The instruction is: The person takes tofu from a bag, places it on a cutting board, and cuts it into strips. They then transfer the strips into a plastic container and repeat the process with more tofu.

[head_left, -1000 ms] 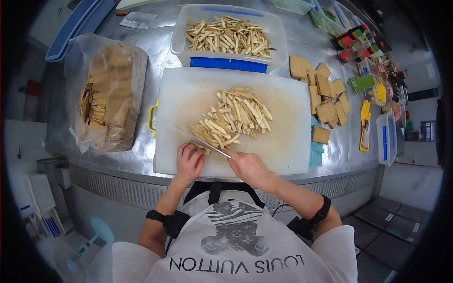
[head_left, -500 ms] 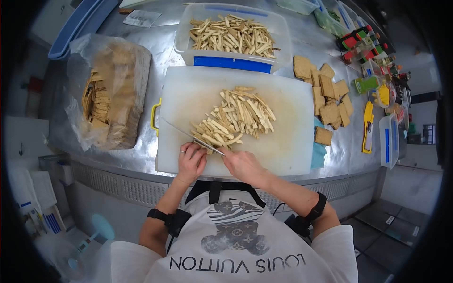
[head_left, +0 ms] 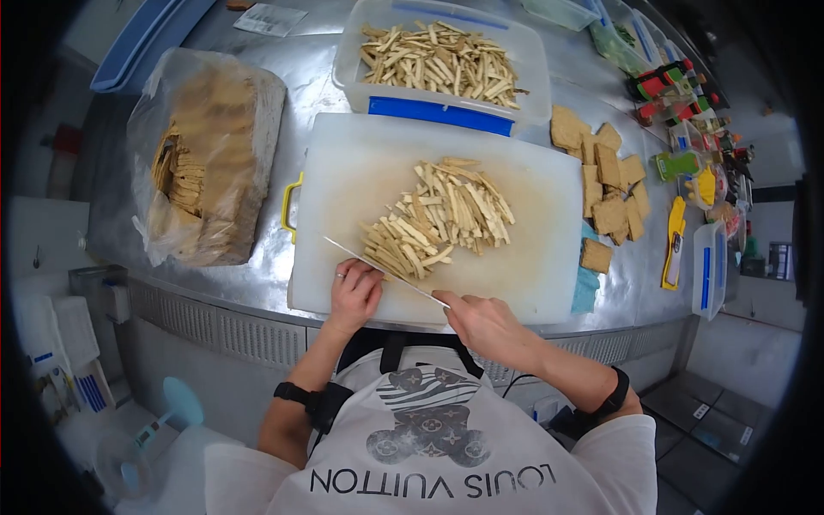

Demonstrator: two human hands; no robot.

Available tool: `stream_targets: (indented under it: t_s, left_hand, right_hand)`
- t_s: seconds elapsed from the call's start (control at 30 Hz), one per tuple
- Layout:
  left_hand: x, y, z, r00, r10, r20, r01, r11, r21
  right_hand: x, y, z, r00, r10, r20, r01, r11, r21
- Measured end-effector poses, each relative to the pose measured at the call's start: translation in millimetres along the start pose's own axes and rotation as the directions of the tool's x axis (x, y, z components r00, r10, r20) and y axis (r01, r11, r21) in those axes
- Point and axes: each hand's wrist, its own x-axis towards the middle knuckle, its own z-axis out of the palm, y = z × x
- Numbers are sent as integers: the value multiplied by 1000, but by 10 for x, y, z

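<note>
My right hand (head_left: 482, 324) is closed around the handle of a long knife (head_left: 390, 275) at the front edge of the white cutting board (head_left: 330, 172). The thin blade slants up and left, past the fingertips of my left hand (head_left: 355, 292). Those fingers are curled on the board just behind the blade; whatever lies under them is hidden. Right beyond the blade lie cut beige strips (head_left: 403, 245), merging with a larger pile of strips (head_left: 463, 206) in the middle of the board.
A clear bin of strips (head_left: 442, 69) stands behind the board. Left is a plastic bag of brown slabs (head_left: 227, 120); right are loose brown slabs (head_left: 611, 215), a teal cloth (head_left: 587, 292), a yellow-handled tool (head_left: 674, 245) and bottles (head_left: 665, 81).
The knife and my right hand have shifted right and slightly down, and the blade shows more of its length. The whole view has also moved a little.
</note>
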Motion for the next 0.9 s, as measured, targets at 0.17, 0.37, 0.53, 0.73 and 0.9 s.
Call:
stream_targets:
  t_s: [0.17, 0.37, 0.53, 0.73, 0.9]
  left_hand:
    - [-12, -17, -11, 1000, 7, 13, -7, 1000, 12]
    - [12, -14, -23, 1000, -17, 17, 17, 1000, -12]
    - [15, 3, -18, 1000, -1, 11, 1, 1000, -1]
    - [12, 7, -5, 1000, -21, -1, 21, 999, -38]
    - [6, -3, 8, 1000, -9, -8, 9, 1000, -20]
  right_hand:
    - [-10, -29, -26, 1000, 11, 20, -11, 1000, -16]
    - [151, 23, 162, 1000, 21, 22, -22, 999, 46]
    - [382, 79, 413, 996, -18, -83, 24, 997, 77]
    - [100, 25, 101, 995, -15, -97, 23, 997, 78]
    - [-22, 34, 29, 1000, 9, -1, -9, 998, 61]
